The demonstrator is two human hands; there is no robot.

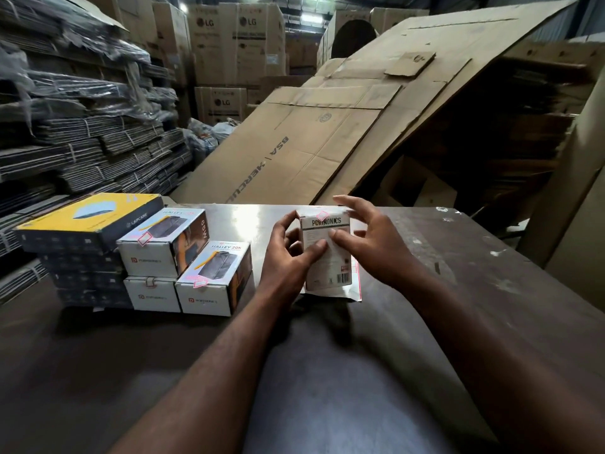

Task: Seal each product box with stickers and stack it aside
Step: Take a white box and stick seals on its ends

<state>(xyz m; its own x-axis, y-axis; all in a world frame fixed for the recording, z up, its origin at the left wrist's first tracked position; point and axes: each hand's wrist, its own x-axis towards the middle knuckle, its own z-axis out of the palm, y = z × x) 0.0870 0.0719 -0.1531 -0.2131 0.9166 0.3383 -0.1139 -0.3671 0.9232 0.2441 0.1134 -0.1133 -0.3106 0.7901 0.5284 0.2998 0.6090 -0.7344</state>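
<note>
**White box held between two hands on the table**

A white product box (325,247) with the word PORTRONICS on its upper part stands upright near the far middle of the dark table (458,273). A small pink-edged sticker (323,215) sits on its top edge. The box rests on a thin white sheet (355,286) with red marks along the right border.

The left hand (288,257) grips the box from the left side, the thumb pressed on the front face and the fingers curled behind it. The right hand (370,237) is spread wide: its thumb touches the front face, and its fingers reach over the top right corner. Whether these fingers touch the box cannot be told.

To the left, well apart from the held box, three white boxes (183,260) of the same brand are stacked in two layers, one on top and two below. Each one shows a sticker on its front upper edge. Just beside them, further left, a yellow and black box (88,221) lies on top of a pile of dark flat boxes (85,276).

Behind the table a big flattened cardboard sheet (327,126) leans, and bundles of folded cartons (82,132) are piled at the left.
</note>
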